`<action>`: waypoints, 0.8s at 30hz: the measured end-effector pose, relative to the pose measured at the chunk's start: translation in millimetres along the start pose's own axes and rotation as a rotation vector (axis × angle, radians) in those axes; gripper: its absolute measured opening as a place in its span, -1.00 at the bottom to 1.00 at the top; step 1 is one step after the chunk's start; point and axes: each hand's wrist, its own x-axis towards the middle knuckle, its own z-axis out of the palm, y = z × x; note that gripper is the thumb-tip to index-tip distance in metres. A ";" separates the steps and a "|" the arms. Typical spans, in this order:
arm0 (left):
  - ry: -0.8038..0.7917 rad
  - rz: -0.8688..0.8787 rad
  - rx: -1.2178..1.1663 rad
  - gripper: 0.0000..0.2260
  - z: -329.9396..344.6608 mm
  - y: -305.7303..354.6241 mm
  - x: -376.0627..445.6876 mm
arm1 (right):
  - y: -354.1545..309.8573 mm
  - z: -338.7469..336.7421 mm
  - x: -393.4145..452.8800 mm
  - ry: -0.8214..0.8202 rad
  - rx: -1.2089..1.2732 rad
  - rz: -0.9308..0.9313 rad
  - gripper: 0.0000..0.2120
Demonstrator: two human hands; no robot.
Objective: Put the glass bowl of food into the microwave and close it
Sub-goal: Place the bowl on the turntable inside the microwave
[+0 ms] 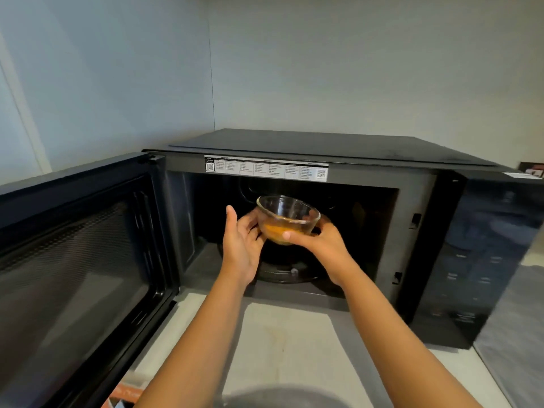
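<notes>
A clear glass bowl [288,217] with orange food at its bottom hangs in the mouth of the black microwave [323,151], above the glass turntable [282,273]. My left hand [243,245] cups the bowl's left side, thumb raised. My right hand [321,245] grips its right side, thumb across the front. The microwave door [79,260] stands swung wide to the left.
The microwave sits in a corner on a pale counter [288,343], with white walls behind and to the left. Its dark control panel [482,260] fills the right side. A label strip [266,169] runs above the cavity. Something orange lies at the bottom left edge.
</notes>
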 end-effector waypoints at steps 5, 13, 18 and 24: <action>-0.043 -0.010 0.086 -0.32 -21.7 -7.2 42.9 | 14.7 -1.2 37.9 -0.032 -0.037 0.031 -0.57; -0.033 -0.168 0.132 -0.25 -32.7 -22.2 79.3 | 28.4 1.8 63.2 -0.057 -0.099 0.104 -0.51; -0.012 -0.232 0.172 -0.21 -32.9 -22.4 90.7 | 35.0 6.5 69.5 -0.064 -0.127 0.149 -0.44; 0.040 -0.281 0.156 -0.18 -34.2 -24.0 95.4 | 40.9 9.3 74.9 -0.069 -0.150 0.175 -0.40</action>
